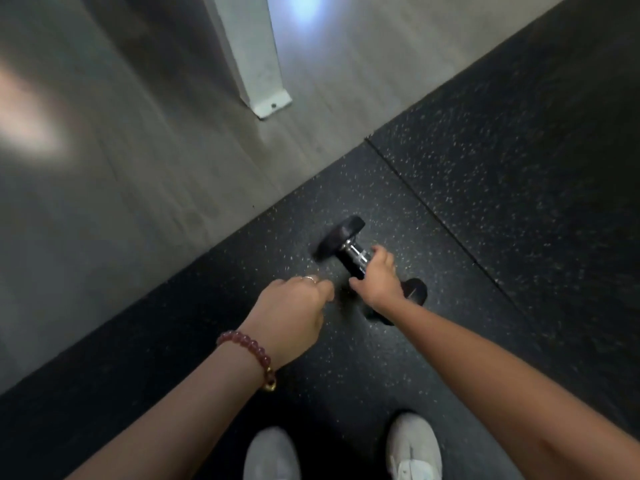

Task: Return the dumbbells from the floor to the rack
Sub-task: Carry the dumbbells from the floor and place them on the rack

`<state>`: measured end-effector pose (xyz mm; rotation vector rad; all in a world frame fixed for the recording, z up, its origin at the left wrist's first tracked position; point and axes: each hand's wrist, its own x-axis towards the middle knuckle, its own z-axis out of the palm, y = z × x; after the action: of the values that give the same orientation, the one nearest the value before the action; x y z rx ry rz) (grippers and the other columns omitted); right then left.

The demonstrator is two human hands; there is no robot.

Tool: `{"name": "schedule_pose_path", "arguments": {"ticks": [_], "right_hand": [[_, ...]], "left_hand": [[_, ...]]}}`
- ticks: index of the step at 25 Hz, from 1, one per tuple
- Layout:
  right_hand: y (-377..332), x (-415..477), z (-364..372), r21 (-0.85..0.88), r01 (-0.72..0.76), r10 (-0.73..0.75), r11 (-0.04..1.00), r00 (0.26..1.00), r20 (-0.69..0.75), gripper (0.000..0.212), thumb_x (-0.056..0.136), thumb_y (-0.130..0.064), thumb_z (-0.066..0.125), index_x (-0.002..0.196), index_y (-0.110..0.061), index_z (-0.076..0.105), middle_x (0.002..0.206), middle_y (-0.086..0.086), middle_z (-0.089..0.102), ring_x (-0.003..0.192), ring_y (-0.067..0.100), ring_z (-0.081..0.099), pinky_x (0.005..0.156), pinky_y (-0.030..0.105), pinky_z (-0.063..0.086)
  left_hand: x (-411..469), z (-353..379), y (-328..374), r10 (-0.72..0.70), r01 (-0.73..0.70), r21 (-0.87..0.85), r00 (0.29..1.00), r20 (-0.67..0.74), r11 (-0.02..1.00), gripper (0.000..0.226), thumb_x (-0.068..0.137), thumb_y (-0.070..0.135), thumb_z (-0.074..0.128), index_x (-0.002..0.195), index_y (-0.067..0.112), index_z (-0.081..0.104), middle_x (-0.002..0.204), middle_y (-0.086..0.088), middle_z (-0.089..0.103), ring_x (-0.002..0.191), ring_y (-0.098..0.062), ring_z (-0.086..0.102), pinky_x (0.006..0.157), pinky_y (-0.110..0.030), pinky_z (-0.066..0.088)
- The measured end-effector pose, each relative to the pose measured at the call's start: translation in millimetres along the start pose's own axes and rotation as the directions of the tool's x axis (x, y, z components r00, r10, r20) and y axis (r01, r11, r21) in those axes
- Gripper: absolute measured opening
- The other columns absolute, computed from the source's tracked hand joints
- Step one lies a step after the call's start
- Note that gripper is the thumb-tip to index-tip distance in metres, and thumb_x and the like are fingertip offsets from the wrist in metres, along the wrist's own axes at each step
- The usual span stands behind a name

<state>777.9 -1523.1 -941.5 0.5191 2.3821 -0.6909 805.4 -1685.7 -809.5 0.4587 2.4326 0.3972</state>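
Head view, first voice: Shows a black round-headed dumbbell with a chrome handle (354, 255) down at a black speckled rubber floor (485, 202), just ahead of two pale grey fabric shoes (414, 445). Held how?

Second voice: Right hand (379, 280) wrapped round the chrome handle, toward its nearer end. Left hand (294, 313), with a red bead bracelet (249, 348) at the wrist, just beside the dumbbell and apart from it, fingers folded under. Clenched or merely loose, cannot tell.

First voice: Likely to go wrong how?

Second voice: Judging by the one-handed, off-centre hold, might let the far head dip, twist out of the fingers and drop close to the shoes. Might also strain the wrist, if heavy.

First voice: Hidden or unclear?

Second voice: No rack anywhere in view, only a white metal post with a bolted foot (249, 57) on grey wood-look flooring (138, 150). Nearer head partly covered by the right forearm. Motion blur over both hands. Cannot tell whether lifted clear of the floor or resting on it. No weight marking readable.
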Motion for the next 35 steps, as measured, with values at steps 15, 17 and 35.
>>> {"name": "schedule_pose_path", "arguments": {"ticks": [15, 17, 35], "right_hand": [[-22.5, -97.7, -75.0, 0.102, -0.012, -0.002, 0.995, 0.991, 0.134, 0.023, 0.076, -0.02, 0.064, 0.059, -0.017, 0.049, 0.055, -0.003, 0.049, 0.048, 0.011, 0.044, 0.042, 0.022, 0.03], [-45.0, -146.0, -115.3, 0.113, 0.037, -0.054, 0.993, 0.987, 0.151, 0.029, 0.075, -0.019, 0.065, 0.055, -0.018, 0.045, 0.051, -0.005, 0.045, 0.045, 0.011, 0.04, 0.042, 0.023, 0.027], [-182.7, -565.2, -510.1, -0.788, 0.583, -0.793, 0.198, 0.568, 0.221, 0.062, 0.073, -0.055, 0.067, 0.124, -0.028, 0.047, 0.128, -0.001, 0.051, 0.127, 0.022, 0.043, 0.114, 0.047, 0.018]], "left_hand": [[-50.4, -26.5, 36.8, -0.349, 0.242, -0.508, 0.929, -0.126, 0.827, 0.075, 0.087, 0.023, 0.063, 0.147, 0.023, 0.018, 0.153, 0.003, 0.01, 0.126, -0.015, 0.046, 0.101, -0.027, 0.044], [-80.1, -71.4, 55.6, -0.334, 0.207, -0.529, 0.93, -0.155, 0.823, 0.086, 0.084, 0.029, 0.067, 0.149, 0.03, 0.01, 0.155, 0.007, -0.002, 0.14, -0.017, 0.027, 0.108, -0.032, 0.039], [-440.9, -337.3, 314.8, -0.838, -0.078, -0.991, 0.529, -0.133, 0.108, 0.076, 0.035, 0.031, 0.06, 0.108, 0.048, 0.053, 0.109, 0.003, 0.062, 0.1, -0.028, 0.061, 0.082, -0.049, 0.054]]}}
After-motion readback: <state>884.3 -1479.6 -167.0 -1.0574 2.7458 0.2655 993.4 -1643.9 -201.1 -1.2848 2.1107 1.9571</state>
